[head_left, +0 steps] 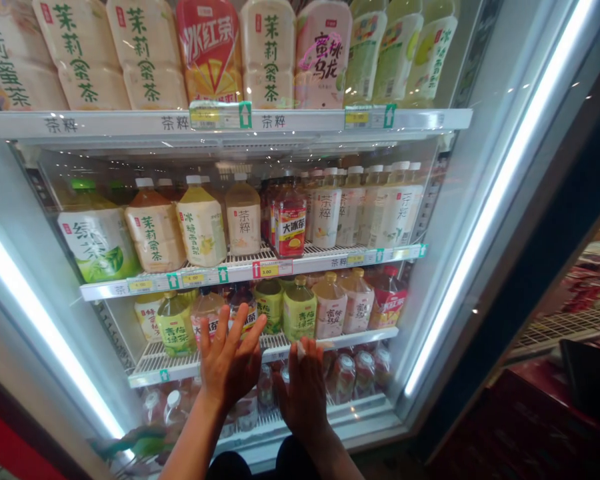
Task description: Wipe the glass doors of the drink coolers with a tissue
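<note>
My left hand (231,360) is raised with its fingers spread and holds nothing. It is in front of the third shelf, and its fingers partly cover a dark-capped tea bottle (209,308). My right hand (304,390) sits lower and to the right, fingers stretched upward and thumb apart. Its fingertips overlap the front edge of that shelf (340,342), below a green tea bottle (300,313); I cannot tell whether they touch anything. Close by stands a pale pink bottle with a gold cap (331,307).
Lit drinks cooler ahead, with a bright light strip (500,193) on each side. Large bottles fill the top shelf (230,121); a red iced tea bottle (290,227) stands mid-shelf below. Capped bottles (365,370) line the bottom. A wire rack (555,327) is at right.
</note>
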The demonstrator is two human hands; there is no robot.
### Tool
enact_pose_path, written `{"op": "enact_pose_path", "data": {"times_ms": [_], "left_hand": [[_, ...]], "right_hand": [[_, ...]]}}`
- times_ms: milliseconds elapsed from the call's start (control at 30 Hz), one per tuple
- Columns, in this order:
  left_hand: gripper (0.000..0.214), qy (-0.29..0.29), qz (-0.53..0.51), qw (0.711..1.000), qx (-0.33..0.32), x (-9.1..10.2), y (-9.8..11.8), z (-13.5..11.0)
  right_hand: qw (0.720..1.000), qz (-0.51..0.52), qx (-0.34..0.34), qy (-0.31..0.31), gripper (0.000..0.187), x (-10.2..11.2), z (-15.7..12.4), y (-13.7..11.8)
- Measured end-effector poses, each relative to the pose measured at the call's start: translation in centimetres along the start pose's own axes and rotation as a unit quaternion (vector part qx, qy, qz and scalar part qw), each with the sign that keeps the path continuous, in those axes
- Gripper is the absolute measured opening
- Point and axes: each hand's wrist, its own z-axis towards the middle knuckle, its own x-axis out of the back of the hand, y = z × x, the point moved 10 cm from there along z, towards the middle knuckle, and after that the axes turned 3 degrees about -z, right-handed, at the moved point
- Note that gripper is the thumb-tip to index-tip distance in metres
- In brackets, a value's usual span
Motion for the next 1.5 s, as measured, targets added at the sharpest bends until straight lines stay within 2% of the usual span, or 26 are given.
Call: {"op": "enact_pose_path", "data": {"times_ms": [67, 167, 233, 300, 400, 467, 500, 567, 633, 667, 733, 833, 933, 1000, 1067, 1133, 1200, 1300, 1400, 1500], "left_hand": [[0.066, 0.002, -0.001, 1.000, 0.001, 0.1, 0.0, 0.0], [0.067, 0.003, 0.000, 1.000, 0.000, 0.2, 0.0, 0.0], [0.068, 0.001, 0.000, 1.000, 0.000, 0.2, 0.0, 0.0], [0.067, 0.000, -0.001, 1.000, 0.000, 0.2, 0.0, -0.1], [0.067, -0.005, -0.001, 1.000, 0.002, 0.1, 0.0, -0.2], [0.066, -0.006, -0.003, 1.000, 0.004, 0.0, -0.1, -0.3], [0.066, -0.005, -0.005, 1.000, 0.003, 0.0, 0.0, -0.3], [0.065, -0.003, -0.007, 1.000, 0.000, 0.0, 0.1, -0.3], [0.064, -0.003, -0.007, 1.000, -0.001, 0.0, 0.1, -0.2], [0.064, -0.002, -0.006, 1.000, 0.001, 0.0, 0.1, -0.2], [0.065, -0.001, -0.003, 1.000, 0.004, 0.0, 0.0, -0.1], [0.066, 0.000, -0.003, 1.000, 0.006, 0.1, 0.0, -0.1], [0.065, -0.003, -0.010, 1.000, 0.004, 0.1, -0.1, -0.1], [0.065, 0.000, -0.012, 1.000, 0.002, 0.2, -0.1, -0.2], [0.065, 0.001, -0.011, 1.000, 0.001, 0.2, -0.1, -0.2], [0.065, 0.000, -0.012, 1.000, 0.002, 0.2, -0.1, -0.2], [0.064, -0.002, -0.014, 1.000, 0.004, 0.1, -0.1, -0.2], [0.061, -0.002, -0.014, 1.000, 0.006, 0.0, -0.1, -0.1], [0.060, -0.005, -0.015, 1.000, 0.007, -0.1, -0.1, -0.2], [0.062, -0.005, -0.021, 1.000, 0.006, 0.0, -0.1, -0.2]], "right_hand": [[1.000, -0.003, -0.013, 0.010, 0.073, 0.0, 0.5, 0.5], [0.999, 0.007, -0.035, 0.028, 0.075, 0.6, 3.9, 0.9], [0.999, 0.018, -0.038, 0.021, 0.075, 0.7, 4.8, 0.4], [0.999, 0.027, -0.021, -0.007, 0.074, 0.3, 3.3, -0.6], [0.999, 0.026, 0.026, -0.029, 0.070, 0.0, -1.0, -1.0], [1.000, 0.014, 0.011, -0.017, 0.070, 0.2, -2.1, 1.1], [1.000, 0.005, -0.017, -0.007, 0.071, 0.5, -1.8, 2.8], [0.995, -0.014, -0.094, 0.019, 0.074, 1.1, 0.3, 6.4], [0.989, -0.025, -0.137, 0.045, 0.074, 1.6, 2.8, 8.0], [0.989, -0.025, -0.136, 0.048, 0.075, 1.6, 3.7, 7.7], [0.995, -0.017, -0.088, 0.040, 0.075, 1.2, 4.0, 5.5], [1.000, -0.010, -0.015, 0.014, 0.073, 0.1, 0.8, 2.2], [0.999, -0.027, -0.041, 0.017, 0.072, 0.0, -1.8, 3.5], [0.995, -0.035, -0.087, 0.030, 0.073, 0.4, -0.9, 5.7], [0.991, -0.034, -0.124, 0.041, 0.074, 0.9, 1.5, 7.0], [0.991, -0.025, -0.128, 0.041, 0.074, 1.0, 3.9, 6.2], [0.996, -0.006, -0.079, 0.036, 0.074, 0.8, 4.7, 3.5], [1.000, 0.005, -0.018, 0.012, 0.074, 0.0, 2.2, 0.4], [0.999, -0.018, -0.032, 0.008, 0.073, -0.2, -0.2, 1.7], [0.996, -0.039, -0.069, 0.041, 0.076, 0.6, 1.8, 4.3]]}}
